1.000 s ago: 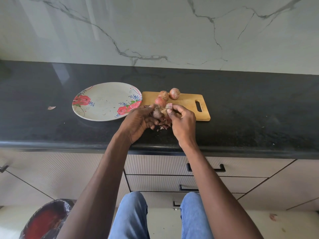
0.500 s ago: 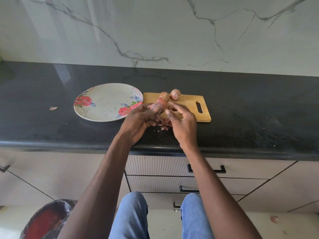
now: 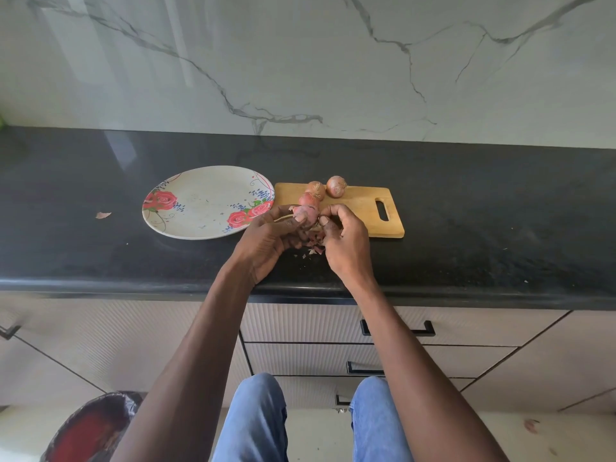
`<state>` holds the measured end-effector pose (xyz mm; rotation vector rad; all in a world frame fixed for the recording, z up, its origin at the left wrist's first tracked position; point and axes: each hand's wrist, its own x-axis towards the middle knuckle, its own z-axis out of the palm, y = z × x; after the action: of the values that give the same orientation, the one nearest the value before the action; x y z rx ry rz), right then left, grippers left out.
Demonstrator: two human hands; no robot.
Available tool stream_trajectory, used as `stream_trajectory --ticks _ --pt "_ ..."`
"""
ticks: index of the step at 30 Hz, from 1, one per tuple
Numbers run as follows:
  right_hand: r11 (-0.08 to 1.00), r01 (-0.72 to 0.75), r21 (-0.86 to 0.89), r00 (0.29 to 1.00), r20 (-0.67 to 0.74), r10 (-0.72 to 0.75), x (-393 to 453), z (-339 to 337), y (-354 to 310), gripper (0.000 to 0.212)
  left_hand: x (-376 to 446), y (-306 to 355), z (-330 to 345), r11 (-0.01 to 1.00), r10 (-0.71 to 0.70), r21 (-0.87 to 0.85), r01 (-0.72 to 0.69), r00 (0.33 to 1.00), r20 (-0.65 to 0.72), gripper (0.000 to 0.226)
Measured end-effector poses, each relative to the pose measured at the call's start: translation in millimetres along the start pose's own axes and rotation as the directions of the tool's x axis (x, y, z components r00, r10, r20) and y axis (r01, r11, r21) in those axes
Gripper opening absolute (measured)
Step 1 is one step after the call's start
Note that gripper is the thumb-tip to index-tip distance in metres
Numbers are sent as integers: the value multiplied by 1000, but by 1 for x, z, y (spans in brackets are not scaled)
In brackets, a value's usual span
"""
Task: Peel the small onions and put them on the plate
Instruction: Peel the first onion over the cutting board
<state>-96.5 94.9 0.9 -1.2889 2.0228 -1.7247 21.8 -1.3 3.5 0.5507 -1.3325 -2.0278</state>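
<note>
Left hand (image 3: 266, 240) curled round a small pinkish onion (image 3: 306, 215), thumb and fingertips gripping it just above the near left corner of the cutting board (image 3: 360, 203). Right hand (image 3: 345, 238) close against it on the right, thumb and forefinger pinched at the onion's right side, apparently on a strip of skin, though too small to tell for sure. Held onion seemingly lying with its long axis roughly left to right, a thin pale stalk end poking out leftward past the left fingers toward the plate (image 3: 200, 203). Three more onions on the board's far left corner: one (image 3: 336, 186) at the far edge, one (image 3: 316, 189) just left of it, another (image 3: 308, 199) nearer, partly hidden behind the held one; wispy root ends visible, pointing direction unclear. Plate flat on the black countertop (image 3: 500, 211), its right rim touching or just beside the board's left edge, bare of onions. Peel scraps (image 3: 311, 250) scattered on the countertop between the hands and the front edge. Single peel flake (image 3: 102, 215) well left of the plate. Wide open countertop right of the board and left of the plate; clear strip along the back toward the marble wall (image 3: 300, 61). Drawers (image 3: 400, 355) below the front edge, lined bin (image 3: 90, 428) on the floor at lower left.
</note>
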Motion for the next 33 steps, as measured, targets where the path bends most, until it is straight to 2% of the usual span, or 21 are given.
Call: stream_trajectory --ticks 4,10,16,21,24,26,30,33 --pt "995 -74 66 997 42 71 2 1 3 14 -1 1 2 1000 -26 16 26 1000 -9 9" --pt "976 -116 185 993 25 114 6 3 5 10 2 3 6 999 -36 -34 36 999 -15 14" --pt "989 -65 132 997 -37 70 7 4 6 9 4 -1 10 996 -15 -85 8 997 -73 16" --pt "997 17 73 1000 -3 -17 4 4 3 12 3 -4 6 992 59 -101 -72 990 -130 13" --pt "998 45 43 999 -23 -44 5 4 5 18 -2 -5 3 985 129 -98 -145 979 -157 31" --pt "993 23 117 997 -72 -15 4 3 8 25 -5 -4 3 983 127 -116 -142 984 -125 33" --pt "957 23 288 998 -60 -6 4 0 6 20 -5 -5 4 987 150 -58 -151 989 -10 33" --pt "957 29 290 999 -25 -23 4 -2 7 22 -5 -5 3 990 123 -71 -122 992 13 39"
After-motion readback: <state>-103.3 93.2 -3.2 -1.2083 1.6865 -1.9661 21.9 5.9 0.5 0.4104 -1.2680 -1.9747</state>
